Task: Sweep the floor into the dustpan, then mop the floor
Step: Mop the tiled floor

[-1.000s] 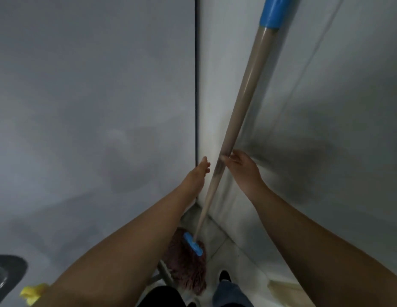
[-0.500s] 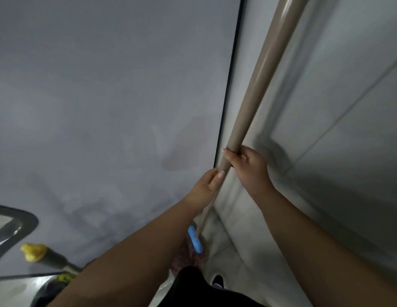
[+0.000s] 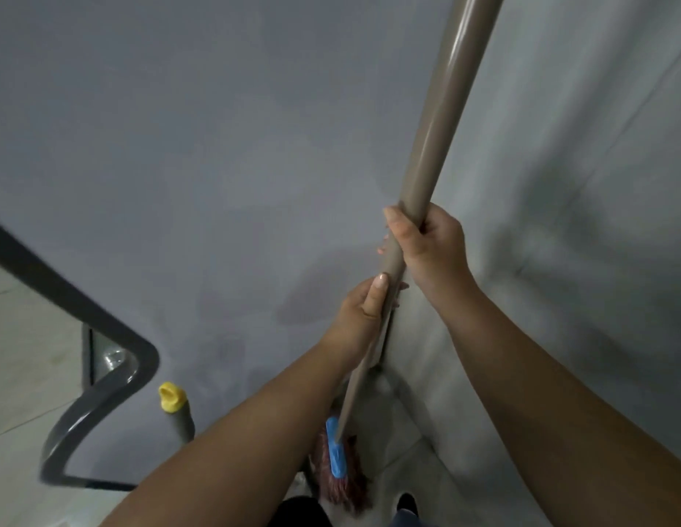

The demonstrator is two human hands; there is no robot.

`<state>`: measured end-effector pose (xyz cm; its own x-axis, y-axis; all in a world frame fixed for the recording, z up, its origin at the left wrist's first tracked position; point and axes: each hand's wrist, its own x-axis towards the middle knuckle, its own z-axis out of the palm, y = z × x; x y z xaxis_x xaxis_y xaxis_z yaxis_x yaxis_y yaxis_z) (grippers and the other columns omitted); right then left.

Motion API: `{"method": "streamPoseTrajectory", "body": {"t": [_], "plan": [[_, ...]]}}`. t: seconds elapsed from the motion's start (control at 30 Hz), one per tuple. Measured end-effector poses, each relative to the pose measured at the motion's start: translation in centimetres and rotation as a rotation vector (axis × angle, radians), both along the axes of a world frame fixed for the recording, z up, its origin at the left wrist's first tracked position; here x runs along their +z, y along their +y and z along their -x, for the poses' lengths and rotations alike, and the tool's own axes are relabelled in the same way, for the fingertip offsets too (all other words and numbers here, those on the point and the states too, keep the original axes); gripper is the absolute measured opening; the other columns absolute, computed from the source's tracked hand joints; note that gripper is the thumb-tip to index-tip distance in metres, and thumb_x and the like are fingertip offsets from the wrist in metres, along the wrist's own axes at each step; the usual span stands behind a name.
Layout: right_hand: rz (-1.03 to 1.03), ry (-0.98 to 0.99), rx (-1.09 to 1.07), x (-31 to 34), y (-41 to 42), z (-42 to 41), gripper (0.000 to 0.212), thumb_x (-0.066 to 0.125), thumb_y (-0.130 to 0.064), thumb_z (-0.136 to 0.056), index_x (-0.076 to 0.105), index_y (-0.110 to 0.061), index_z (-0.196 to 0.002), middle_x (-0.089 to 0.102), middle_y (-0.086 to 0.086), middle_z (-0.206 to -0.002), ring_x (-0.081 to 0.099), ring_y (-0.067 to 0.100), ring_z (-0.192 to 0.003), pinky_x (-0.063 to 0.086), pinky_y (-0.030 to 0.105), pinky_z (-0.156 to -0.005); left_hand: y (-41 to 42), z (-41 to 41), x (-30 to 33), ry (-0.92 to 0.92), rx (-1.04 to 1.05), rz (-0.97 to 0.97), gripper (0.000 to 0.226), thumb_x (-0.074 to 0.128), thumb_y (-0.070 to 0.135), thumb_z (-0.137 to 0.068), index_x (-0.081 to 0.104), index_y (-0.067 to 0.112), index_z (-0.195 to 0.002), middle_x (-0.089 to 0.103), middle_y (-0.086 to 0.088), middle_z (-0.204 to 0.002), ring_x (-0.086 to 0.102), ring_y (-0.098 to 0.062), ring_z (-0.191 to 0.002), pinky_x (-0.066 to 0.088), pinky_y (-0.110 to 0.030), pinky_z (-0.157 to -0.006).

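Observation:
A mop with a long tan handle (image 3: 441,108) stands nearly upright in the corner of two grey walls. Its reddish stringy head (image 3: 342,484) with a blue clamp (image 3: 336,452) rests on the tiled floor near my feet. My right hand (image 3: 430,245) grips the handle at mid-height with fingers wrapped round it. Just below, my left hand (image 3: 363,310) holds the same handle, thumb lying along it.
A grey pole with a yellow cap (image 3: 172,398) leans against the left wall. A dark curved handrail (image 3: 103,378) bends at the left over pale floor tiles (image 3: 19,374). A wall (image 3: 582,184) is close on the right. My dark shoe (image 3: 406,502) shows at the bottom.
My left hand, open beside the handle a second ago, now holds it below my right hand. The view has swung so the handrail and yellow-capped pole show more fully.

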<state>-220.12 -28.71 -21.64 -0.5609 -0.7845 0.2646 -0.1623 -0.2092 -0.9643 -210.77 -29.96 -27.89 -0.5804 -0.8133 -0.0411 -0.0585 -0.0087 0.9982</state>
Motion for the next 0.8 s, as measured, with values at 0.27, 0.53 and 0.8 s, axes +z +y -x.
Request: {"method": "streamPoseTrajectory", "body": {"t": [0.27, 0.53, 0.8], "plan": [[0.126, -0.17, 0.287, 3.3, -0.3, -5.5, 0.033, 0.061, -0.048, -0.066, 0.046, -0.019, -0.069, 0.053, -0.004, -0.038, 0.052, 0.007, -0.032, 0.046, 0.019, -0.042, 1.4, -3.3, 2.3, 0.209, 0.091, -0.119, 0.072, 0.05, 0.086, -0.051, 0.053, 0.018, -0.072, 0.055, 0.013, -0.058, 0.049, 0.0, -0.059, 0.041, -0.017, -0.074], [0.114, -0.154, 0.493, 4.2, -1.4, -5.7, 0.032, 0.06, -0.055, -0.064, 0.045, -0.028, -0.059, 0.045, -0.006, -0.037, 0.038, 0.007, -0.027, 0.034, 0.014, -0.036, 2.1, -2.9, 3.2, 0.203, 0.257, -0.13, 0.049, 0.03, 0.052, -0.085, 0.051, 0.009, -0.095, 0.05, -0.009, -0.089, 0.053, -0.003, -0.074, 0.043, -0.01, -0.073], [0.095, -0.099, 0.745, 3.2, 2.2, -8.4, 0.03, 0.062, -0.053, -0.067, 0.047, -0.027, -0.066, 0.051, -0.01, -0.04, 0.045, 0.0, -0.032, 0.041, 0.011, -0.039, 6.9, -5.5, 0.9, 0.029, 0.417, -0.235, 0.05, 0.006, 0.04, -0.099, 0.052, 0.024, -0.088, 0.053, 0.004, -0.087, 0.056, 0.012, -0.072, 0.041, -0.001, -0.067]]}}
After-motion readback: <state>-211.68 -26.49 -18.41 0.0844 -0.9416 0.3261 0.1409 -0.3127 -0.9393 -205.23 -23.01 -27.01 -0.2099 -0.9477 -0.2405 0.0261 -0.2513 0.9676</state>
